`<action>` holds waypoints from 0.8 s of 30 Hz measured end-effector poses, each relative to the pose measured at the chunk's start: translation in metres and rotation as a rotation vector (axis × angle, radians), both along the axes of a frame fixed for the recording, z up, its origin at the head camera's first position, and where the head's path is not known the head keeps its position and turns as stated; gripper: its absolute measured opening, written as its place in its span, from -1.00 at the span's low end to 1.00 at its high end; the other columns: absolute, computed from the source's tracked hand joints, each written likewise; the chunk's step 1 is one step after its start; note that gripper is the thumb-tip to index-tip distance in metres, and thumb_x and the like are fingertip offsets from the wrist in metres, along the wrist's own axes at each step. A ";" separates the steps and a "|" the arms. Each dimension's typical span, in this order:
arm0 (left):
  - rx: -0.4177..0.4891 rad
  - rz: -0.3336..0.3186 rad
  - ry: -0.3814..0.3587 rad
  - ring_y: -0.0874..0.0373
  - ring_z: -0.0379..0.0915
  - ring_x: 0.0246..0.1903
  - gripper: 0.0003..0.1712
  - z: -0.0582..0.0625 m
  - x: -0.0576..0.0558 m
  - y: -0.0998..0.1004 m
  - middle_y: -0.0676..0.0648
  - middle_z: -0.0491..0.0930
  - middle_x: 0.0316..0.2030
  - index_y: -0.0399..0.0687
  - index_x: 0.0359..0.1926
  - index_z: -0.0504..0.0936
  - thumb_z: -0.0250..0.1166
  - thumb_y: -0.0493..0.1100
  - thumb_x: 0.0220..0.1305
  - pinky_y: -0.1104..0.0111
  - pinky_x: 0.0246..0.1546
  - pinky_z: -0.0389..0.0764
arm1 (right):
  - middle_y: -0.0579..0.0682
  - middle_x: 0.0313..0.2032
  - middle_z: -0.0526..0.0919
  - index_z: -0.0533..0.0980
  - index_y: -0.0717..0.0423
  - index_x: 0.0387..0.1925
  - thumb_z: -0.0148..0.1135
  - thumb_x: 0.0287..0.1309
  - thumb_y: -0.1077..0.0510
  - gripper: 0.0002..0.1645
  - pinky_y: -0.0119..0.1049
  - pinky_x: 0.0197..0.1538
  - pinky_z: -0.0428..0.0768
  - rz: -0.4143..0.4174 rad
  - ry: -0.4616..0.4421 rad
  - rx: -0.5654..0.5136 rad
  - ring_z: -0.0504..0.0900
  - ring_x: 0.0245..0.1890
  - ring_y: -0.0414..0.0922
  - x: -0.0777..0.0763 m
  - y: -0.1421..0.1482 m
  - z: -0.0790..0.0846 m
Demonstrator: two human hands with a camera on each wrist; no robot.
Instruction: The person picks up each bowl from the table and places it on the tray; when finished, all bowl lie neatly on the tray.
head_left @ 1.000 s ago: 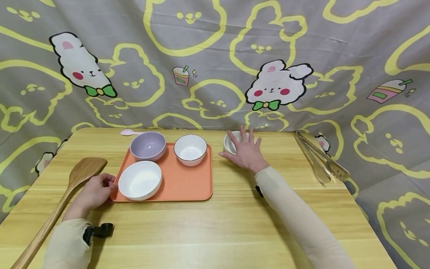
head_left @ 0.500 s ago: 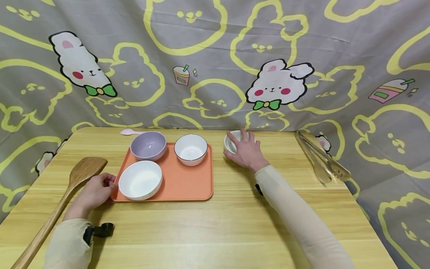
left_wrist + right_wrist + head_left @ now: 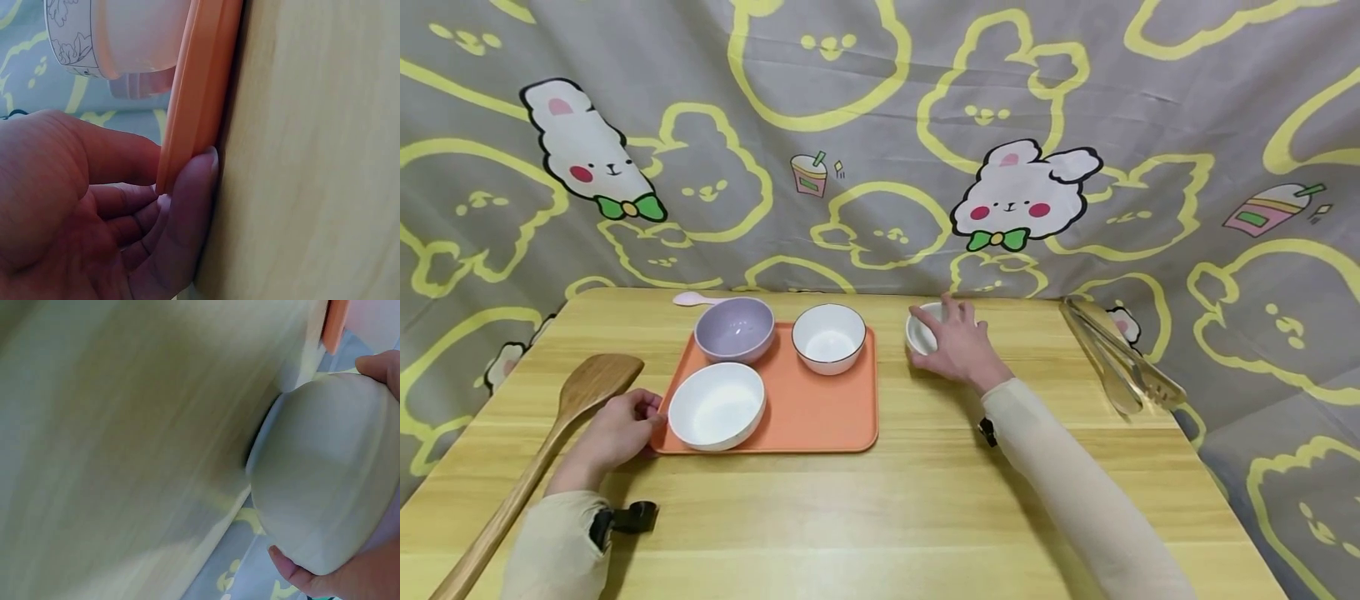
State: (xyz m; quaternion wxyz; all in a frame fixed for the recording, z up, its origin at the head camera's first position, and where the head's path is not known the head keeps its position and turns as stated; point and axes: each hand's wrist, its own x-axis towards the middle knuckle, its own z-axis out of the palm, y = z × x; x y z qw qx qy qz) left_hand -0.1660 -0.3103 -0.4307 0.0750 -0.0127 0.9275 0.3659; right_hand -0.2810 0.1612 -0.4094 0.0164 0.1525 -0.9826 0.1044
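My left hand (image 3: 617, 429) pinches the near left corner of an orange tray (image 3: 812, 417); in the left wrist view, thumb and fingers meet around its rim (image 3: 197, 94). On that tray stand a wide white bowl (image 3: 717, 407), a purple bowl (image 3: 733, 329) and a white bowl with a dark rim (image 3: 827, 335). Right of the tray, by the back edge of the table, my right hand (image 3: 961, 346) grips a small white bowl (image 3: 921, 335) from above. The right wrist view has fingers on opposite sides of this bowl (image 3: 322, 469), its base close to the tabletop.
At the left lies a long wooden spatula (image 3: 597, 382), beside my left forearm. A pale pink spoon (image 3: 692, 298) is behind the purple bowl. Metal tongs (image 3: 1157, 385) lie at the right edge. A patterned cloth (image 3: 880, 150) hangs behind the wooden table (image 3: 865, 525).
The right hand's spread fingers have drawn in around the small white bowl and now grip it. The left hand keeps its hold on the tray corner. The head view has shifted slightly.
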 end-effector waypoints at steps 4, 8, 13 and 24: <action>0.003 0.008 -0.001 0.07 0.45 -0.51 -0.74 -0.002 0.000 -0.001 -0.18 0.44 -0.37 -0.52 -0.07 0.41 0.08 -0.36 0.29 0.32 -0.56 0.53 | 0.34 0.35 0.09 0.26 -0.27 0.44 0.29 -0.02 -0.32 -0.04 0.32 0.00 0.33 0.028 0.025 -0.018 0.09 0.28 0.32 0.008 0.002 0.001; 0.019 0.011 -0.004 0.07 0.46 -0.52 -0.74 -0.003 -0.001 0.000 -0.19 0.44 -0.37 -0.51 -0.07 0.41 0.07 -0.36 0.28 0.31 -0.57 0.55 | 0.31 0.33 0.10 0.27 -0.28 0.44 0.31 -0.05 -0.33 -0.02 0.30 -0.03 0.35 0.046 0.040 -0.028 0.12 0.25 0.31 0.016 0.004 0.002; 0.028 0.012 -0.010 0.06 0.46 -0.52 -0.74 -0.004 0.000 0.000 -0.19 0.43 -0.37 -0.52 -0.07 0.40 0.07 -0.37 0.28 0.30 -0.57 0.55 | 0.30 0.30 0.14 0.30 -0.26 0.42 0.35 -0.06 -0.33 -0.03 0.32 -0.03 0.35 0.074 0.044 -0.024 0.14 0.23 0.31 0.024 0.005 0.004; 0.022 0.021 -0.026 0.06 0.45 -0.50 -0.73 -0.001 -0.001 -0.001 -0.20 0.44 -0.36 -0.52 -0.06 0.40 0.07 -0.36 0.29 0.30 -0.56 0.55 | 0.29 0.32 0.13 0.31 -0.28 0.41 0.36 -0.03 -0.31 -0.06 0.36 -0.02 0.34 0.117 0.042 -0.025 0.13 0.25 0.30 0.040 -0.001 0.011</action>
